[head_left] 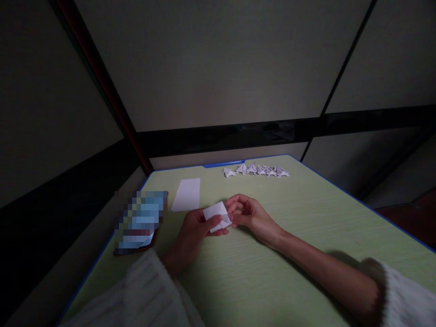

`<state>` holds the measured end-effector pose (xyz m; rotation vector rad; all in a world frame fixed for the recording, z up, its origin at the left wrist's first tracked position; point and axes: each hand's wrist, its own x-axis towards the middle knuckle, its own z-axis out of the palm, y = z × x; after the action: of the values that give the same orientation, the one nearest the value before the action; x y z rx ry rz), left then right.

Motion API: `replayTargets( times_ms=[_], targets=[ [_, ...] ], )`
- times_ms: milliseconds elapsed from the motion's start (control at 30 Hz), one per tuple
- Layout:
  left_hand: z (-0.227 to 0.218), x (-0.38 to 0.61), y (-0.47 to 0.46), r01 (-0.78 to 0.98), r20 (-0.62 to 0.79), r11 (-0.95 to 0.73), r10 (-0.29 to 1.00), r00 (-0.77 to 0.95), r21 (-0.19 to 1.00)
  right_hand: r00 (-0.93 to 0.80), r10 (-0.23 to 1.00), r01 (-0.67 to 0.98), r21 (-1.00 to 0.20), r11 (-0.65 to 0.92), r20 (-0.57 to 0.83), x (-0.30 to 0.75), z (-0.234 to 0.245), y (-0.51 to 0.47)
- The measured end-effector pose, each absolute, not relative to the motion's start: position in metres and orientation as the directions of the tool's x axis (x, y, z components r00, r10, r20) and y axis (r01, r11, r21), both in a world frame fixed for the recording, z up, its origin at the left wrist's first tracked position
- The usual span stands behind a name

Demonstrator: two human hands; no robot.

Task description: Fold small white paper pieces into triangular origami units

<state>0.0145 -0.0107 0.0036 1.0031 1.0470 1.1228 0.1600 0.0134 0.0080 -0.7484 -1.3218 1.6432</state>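
A small folded piece of white paper (pixel 214 212) is held above the table in front of me, creases showing on its face. My left hand (pixel 195 229) grips it from the left, thumb across the front and fingers behind. At its right edge, my right hand (pixel 248 212) pinches a corner between thumb and fingertips, the other fingers curled. Farther back on the table stand several folded white paper figures (pixel 260 170) in a row. Left of them lies a flat stack of white paper sheets (pixel 187 194).
The light green table (pixel 272 281) has a blue edge and a blue strip (pixel 225 163) at its back. A phone or tablet (pixel 141 222), its screen pixelated, lies at the left edge. Pale panels with a dark band (pixel 218 138) rise behind the table.
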Motion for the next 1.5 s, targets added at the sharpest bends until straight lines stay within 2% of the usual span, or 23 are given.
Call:
replayTargets(
  times_ms=[167,333,533,833,933,1067,1133,1200,1367,1500],
  targets=[
    [0.004,0.014,-0.011,-0.12,-0.128,0.136,0.989,0.069,0.983,-0.471,0.882,-0.148,-0.987,-0.055,0.021,0.16,0.008,0.013],
    [0.01,0.016,-0.012,-0.05,-0.102,0.101,0.995,-0.003,0.994,-0.393,0.919,-0.197,-0.978,-0.065,0.018,0.159,0.01,0.012],
    [0.024,0.022,-0.017,0.003,-0.098,0.099,0.99,-0.102,0.995,-0.415,0.91,-0.096,-0.994,-0.043,0.001,0.158,0.008,0.011],
    [0.022,0.025,-0.018,0.034,-0.044,0.046,0.996,-0.074,0.998,-0.339,0.94,-0.3,-0.942,-0.149,-0.041,0.152,0.008,0.005],
    [0.022,0.027,-0.019,0.03,-0.051,0.054,0.996,-0.07,0.998,-0.263,0.964,-0.323,-0.945,-0.051,0.038,0.153,0.006,0.004],
    [0.021,0.026,-0.018,-0.018,-0.062,0.061,0.996,-0.06,0.998,-0.201,0.948,-0.173,-0.961,0.215,0.248,0.155,0.007,0.005],
    [0.02,0.025,-0.017,-0.03,-0.061,0.059,0.994,-0.091,0.998,-0.245,0.927,-0.133,-0.956,0.26,0.286,0.154,0.008,0.006],
    [0.021,0.023,-0.016,-0.033,-0.06,0.056,0.99,-0.128,0.998,-0.291,0.921,-0.134,-0.965,0.228,0.258,0.154,0.008,0.008],
    [0.022,0.024,-0.018,-0.019,-0.041,0.039,0.988,-0.151,0.999,-0.319,0.944,-0.161,-0.987,0.031,0.082,0.153,0.006,0.009],
    [0.022,0.024,-0.018,-0.007,-0.032,0.032,0.99,-0.135,0.999,-0.322,0.946,-0.245,-0.969,-0.04,0.043,0.153,0.007,0.008]
  ],
)
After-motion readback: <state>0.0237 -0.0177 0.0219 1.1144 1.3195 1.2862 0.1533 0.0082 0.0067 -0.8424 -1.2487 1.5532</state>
